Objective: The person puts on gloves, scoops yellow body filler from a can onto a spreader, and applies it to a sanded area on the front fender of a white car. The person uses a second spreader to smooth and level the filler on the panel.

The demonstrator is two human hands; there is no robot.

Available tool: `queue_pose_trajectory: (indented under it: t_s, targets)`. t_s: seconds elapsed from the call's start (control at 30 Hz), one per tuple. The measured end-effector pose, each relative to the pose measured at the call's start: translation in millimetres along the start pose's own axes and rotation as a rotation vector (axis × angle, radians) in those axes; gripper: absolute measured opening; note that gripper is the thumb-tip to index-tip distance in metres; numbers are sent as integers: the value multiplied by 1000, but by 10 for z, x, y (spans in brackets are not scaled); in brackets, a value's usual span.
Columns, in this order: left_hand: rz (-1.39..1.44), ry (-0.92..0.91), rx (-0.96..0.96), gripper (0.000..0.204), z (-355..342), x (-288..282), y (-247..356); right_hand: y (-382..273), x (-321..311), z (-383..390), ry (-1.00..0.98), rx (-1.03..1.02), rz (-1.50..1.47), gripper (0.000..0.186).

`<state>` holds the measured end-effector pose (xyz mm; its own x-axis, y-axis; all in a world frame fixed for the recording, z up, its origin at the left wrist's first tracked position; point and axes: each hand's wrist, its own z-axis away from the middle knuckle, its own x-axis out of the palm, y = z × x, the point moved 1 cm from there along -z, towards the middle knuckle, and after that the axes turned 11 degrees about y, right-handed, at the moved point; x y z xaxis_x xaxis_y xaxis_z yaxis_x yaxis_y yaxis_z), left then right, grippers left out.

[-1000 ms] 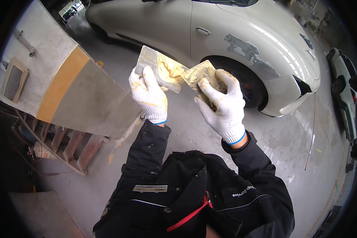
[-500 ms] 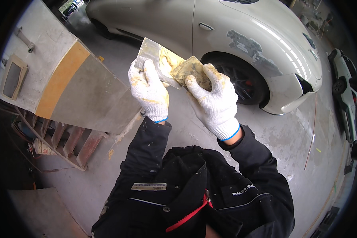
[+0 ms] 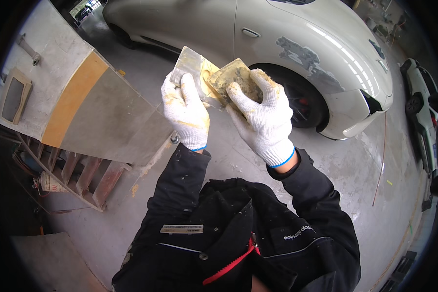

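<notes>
Both hands wear white knit gloves with yellowish smears. My left hand (image 3: pixel 184 109) is closed on a grey flat putty spreader (image 3: pixel 187 64), its thumb on top and its other fingers underneath. Pale yellow putty (image 3: pixel 207 78) lies on the right part of that plate. In my right hand (image 3: pixel 265 114) is a square, stained yellowish spreader (image 3: pixel 237 80), pinched between thumb and fingers. Its left edge overlaps the putty on the grey plate. The fingers under both spreaders are mostly hidden.
Ahead stands a light-coloured car (image 3: pixel 199 24) with a grey patched area (image 3: pixel 304 61) above its wheel (image 3: pixel 297 97). To the left is a panel (image 3: pixel 117 107) with an orange band, above a reddish wooden rack (image 3: pixel 90 173). Another white car (image 3: pixel 416 102) is at far right.
The right spreader has shifted left and turned, overlapping more of the putty on the grey plate. My left hand has moved slightly right, tilting its plate.
</notes>
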<state>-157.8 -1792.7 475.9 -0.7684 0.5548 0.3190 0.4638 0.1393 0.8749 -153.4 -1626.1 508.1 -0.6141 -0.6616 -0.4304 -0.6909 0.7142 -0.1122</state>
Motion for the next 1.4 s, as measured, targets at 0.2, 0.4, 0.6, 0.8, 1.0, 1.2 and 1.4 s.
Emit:
queue_pose_trajectory:
  t_s: [0.2,0.4,0.6,0.8,1.0,1.2,1.4]
  targets:
    - [-38,-2,44,30,12,-16,42,1,59,64,-19,-28,53,51]
    - [-28,-1,102,29,53,-24,18,-30,90,129,-42,49,-1,51]
    - [-97,13,61,25,-13,-115,-90,-17,-105,3,67,-31,-35,51]
    - [458,-207,-537,29,188,-232,146,294,-6,-41,45,92,47,64]
    - [483,-215,-969,29,323,-327,65,271,53,229,24,2,15,68]
    - [305,-13,-522,26,107,-380,-435,368,-265,115,-404,366,-193,55]
    - [-142,-72,133,26,222,-395,-458,219,-180,-2,-699,237,-387,35]
